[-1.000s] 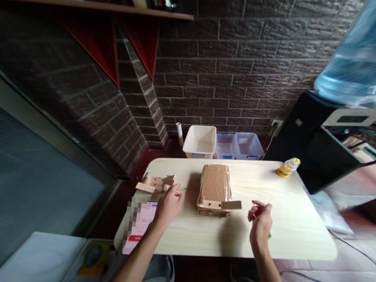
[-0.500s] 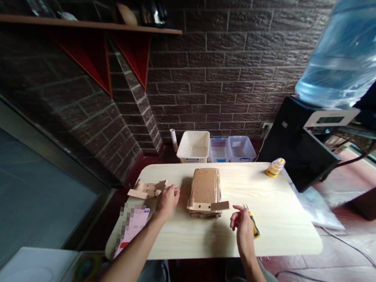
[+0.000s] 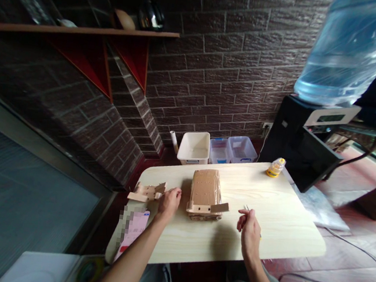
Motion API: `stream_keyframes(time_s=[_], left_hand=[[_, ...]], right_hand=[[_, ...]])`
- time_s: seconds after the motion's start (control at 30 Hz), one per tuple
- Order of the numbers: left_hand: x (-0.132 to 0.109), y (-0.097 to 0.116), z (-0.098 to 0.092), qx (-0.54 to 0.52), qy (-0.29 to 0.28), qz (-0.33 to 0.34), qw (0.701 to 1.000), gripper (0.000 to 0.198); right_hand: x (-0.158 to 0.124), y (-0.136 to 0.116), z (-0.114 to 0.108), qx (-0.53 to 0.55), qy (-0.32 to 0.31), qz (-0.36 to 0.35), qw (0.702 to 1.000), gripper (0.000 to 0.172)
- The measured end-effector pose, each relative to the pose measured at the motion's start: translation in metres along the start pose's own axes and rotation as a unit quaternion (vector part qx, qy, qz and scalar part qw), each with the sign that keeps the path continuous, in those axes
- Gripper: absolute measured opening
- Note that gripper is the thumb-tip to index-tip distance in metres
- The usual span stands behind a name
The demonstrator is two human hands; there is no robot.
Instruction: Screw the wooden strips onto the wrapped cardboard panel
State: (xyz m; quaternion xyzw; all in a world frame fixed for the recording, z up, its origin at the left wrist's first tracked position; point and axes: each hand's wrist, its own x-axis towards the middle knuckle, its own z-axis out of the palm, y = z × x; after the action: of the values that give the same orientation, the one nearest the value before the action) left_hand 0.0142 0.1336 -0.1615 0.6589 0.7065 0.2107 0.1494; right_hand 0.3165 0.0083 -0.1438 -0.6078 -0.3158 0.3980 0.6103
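My left hand (image 3: 169, 203) is closed in a pinch over the table, just right of a tan bracket-like part (image 3: 147, 192) with holes and raised flaps. Whatever its fingertips hold is too small to make out. A brown cardboard-like box body (image 3: 205, 186) with small holes sits at mid-table, a similar flapped piece (image 3: 204, 208) across its near end. To the right of it, my right hand (image 3: 248, 231) has its fingers loosely bent and apart. It covers most of a yellow-and-black screwdriver; just the thin metal tip (image 3: 247, 208) and a bit of the handle show.
A phone (image 3: 135, 228) lies at the table's left front. At the back right corner stands a small clear and yellow container (image 3: 275, 167). Plastic bins (image 3: 194, 147) stand behind the table, below a brick wall. A water dispenser (image 3: 288, 130) is on the right.
My right hand has shifted slightly right, over the screwdriver, whose handle is now mostly hidden. My left hand stays pinched in nearly the same spot. The box body has not moved.
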Motion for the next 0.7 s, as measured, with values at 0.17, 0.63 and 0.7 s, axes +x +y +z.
stream_keyframes(time_s=[0.17, 0.63, 0.7], left_hand=[[-0.003, -0.004, 0.0, -0.073, -0.013, 0.014, 0.997, 0.024], [-0.192, 0.04, -0.037, -0.392, -0.024, -0.068, 0.917, 0.036], [-0.213, 0.056, -0.036, -0.428, -0.045, -0.079, 0.899, 0.032]], right_hand=[[0.002, 0.007, -0.002, 0.007, 0.005, 0.005, 1.0, 0.061], [-0.077, 0.011, 0.008, -0.051, -0.248, -0.017, 0.967, 0.047], [-0.098, 0.008, 0.013, -0.041, -0.336, -0.008, 0.941, 0.045]])
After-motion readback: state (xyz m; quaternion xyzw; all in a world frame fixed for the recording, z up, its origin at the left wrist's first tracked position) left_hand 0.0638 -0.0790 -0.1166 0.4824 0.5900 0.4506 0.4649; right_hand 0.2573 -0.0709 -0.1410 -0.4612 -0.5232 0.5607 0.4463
